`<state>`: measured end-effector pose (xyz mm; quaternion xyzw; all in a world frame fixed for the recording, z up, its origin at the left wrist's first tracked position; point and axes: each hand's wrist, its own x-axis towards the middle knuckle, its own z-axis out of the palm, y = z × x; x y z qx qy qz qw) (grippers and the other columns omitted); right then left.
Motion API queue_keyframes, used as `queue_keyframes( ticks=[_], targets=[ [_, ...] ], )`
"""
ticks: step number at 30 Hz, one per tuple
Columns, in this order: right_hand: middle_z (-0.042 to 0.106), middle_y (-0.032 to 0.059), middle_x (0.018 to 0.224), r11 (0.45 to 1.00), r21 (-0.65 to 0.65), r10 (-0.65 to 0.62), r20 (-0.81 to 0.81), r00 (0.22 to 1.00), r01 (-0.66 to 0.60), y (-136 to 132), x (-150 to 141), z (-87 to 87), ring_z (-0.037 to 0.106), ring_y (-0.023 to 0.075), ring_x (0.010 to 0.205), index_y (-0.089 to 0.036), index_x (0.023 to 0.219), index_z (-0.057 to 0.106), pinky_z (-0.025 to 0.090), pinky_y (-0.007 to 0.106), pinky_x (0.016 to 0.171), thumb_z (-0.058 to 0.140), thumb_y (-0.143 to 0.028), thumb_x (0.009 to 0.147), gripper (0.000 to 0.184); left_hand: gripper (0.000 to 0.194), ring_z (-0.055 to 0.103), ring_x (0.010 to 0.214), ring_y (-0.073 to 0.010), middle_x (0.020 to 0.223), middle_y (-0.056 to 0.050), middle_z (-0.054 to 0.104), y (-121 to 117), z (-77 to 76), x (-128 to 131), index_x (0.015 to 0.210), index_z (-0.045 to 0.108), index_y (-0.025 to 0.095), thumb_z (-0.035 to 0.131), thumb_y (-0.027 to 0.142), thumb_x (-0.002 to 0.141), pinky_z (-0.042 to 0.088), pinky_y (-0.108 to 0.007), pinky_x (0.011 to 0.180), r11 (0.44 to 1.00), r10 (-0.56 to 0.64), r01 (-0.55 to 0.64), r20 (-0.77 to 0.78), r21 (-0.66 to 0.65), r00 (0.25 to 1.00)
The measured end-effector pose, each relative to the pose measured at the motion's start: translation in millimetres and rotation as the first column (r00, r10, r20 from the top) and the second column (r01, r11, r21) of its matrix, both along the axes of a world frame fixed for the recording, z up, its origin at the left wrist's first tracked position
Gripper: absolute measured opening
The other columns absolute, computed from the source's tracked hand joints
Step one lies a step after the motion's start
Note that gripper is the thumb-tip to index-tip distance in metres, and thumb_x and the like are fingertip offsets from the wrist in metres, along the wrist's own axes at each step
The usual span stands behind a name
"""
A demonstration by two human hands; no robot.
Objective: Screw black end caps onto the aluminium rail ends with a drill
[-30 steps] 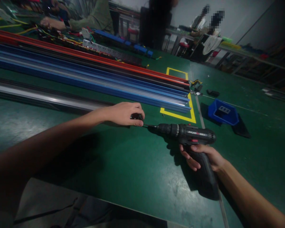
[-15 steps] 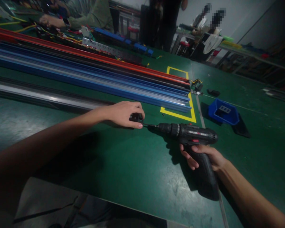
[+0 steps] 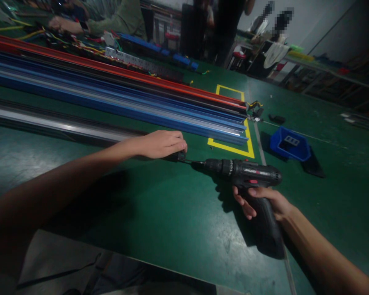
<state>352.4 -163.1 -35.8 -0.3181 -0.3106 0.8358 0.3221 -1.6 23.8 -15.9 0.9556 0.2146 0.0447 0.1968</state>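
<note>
My right hand (image 3: 264,200) is wrapped around the grip of a black cordless drill (image 3: 252,172), which points left. The drill's thin bit (image 3: 195,162) reaches to the end of a dark metal profile (image 3: 104,134) with a bright silver strip along it. Over that end lies my left hand (image 3: 162,143), its fingers pressed together and curled around the profile. A small black end piece (image 3: 181,156) shows just below the fingertips. Whether a screw sits at the bit's tip is too small to tell.
Blue profiles (image 3: 172,116) and an orange-red one (image 3: 135,73) lie behind, ending by a yellow tape outline (image 3: 230,150). A blue bin (image 3: 290,143) stands right. Across the green table (image 3: 160,213), a person's hand (image 3: 66,25) rests near wiring.
My left thumb has gone from the front of the profile's end, and the fingers now lie flatter over it. The drill and my right hand have hardly moved.
</note>
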Motion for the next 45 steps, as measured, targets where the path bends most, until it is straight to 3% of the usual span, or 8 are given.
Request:
queue_keyframes(
  ticks=[6, 11, 18, 45],
  targets=[
    [0.074, 0.0148, 0.101, 1.0, 0.021, -0.009, 0.038, 0.999, 0.008, 0.0, -1.6, 1.6, 0.068, 0.0135, 0.062, -0.007, 0.119, 0.069, 0.062, 0.029, 0.063, 0.065, -0.026, 0.092, 0.034, 0.051, 0.061, 0.098, -0.0181, 0.108, -0.005, 0.063, -0.6, -1.3, 0.7, 0.112, 0.072, 0.023, 0.027, 0.046, 0.107, 0.043, -0.028, 0.09, 0.999, 0.029, -0.029, 0.004, 0.026, 1.0],
    [0.073, 0.0139, 0.093, 0.999, 0.038, -0.005, 0.007, 1.0, 0.005, 0.9, -3.9, 0.0, 0.058, 0.0082, 0.05, -0.004, 0.107, 0.072, 0.058, 0.024, 0.054, 0.063, -0.026, 0.093, 0.027, 0.05, 0.061, 0.097, -0.0178, 0.109, -0.005, 0.063, -0.4, -1.3, 0.8, 0.113, 0.072, 0.024, 0.027, 0.046, 0.106, 0.043, -0.027, 0.089, 0.999, 0.035, -0.036, 0.003, 0.016, 0.999],
    [0.071, 0.0119, 0.088, 0.999, 0.048, 0.004, -0.023, 1.0, -0.003, 1.9, -5.0, -2.5, 0.053, 0.0059, 0.048, -0.004, 0.105, 0.072, 0.056, 0.022, 0.051, 0.06, -0.026, 0.094, 0.027, 0.05, 0.06, 0.098, -0.0177, 0.109, -0.005, 0.061, 1.0, -2.3, -0.4, 0.114, 0.07, 0.023, 0.025, 0.046, 0.107, 0.043, -0.028, 0.089, 1.0, 0.014, -0.014, -0.004, 0.018, 1.0],
    [0.068, 0.0087, 0.082, 1.0, 0.02, 0.004, 0.01, 1.0, -0.005, 2.9, -3.8, -3.7, 0.049, 0.0054, 0.044, -0.007, 0.105, 0.072, 0.054, 0.021, 0.049, 0.065, -0.031, 0.093, 0.028, 0.049, 0.062, 0.099, -0.0184, 0.111, -0.006, 0.065, -0.2, -2.0, 0.5, 0.113, 0.07, 0.022, 0.029, 0.048, 0.106, 0.045, -0.029, 0.09, 0.999, 0.022, -0.022, 0.01, 0.026, 1.0]
  ],
)
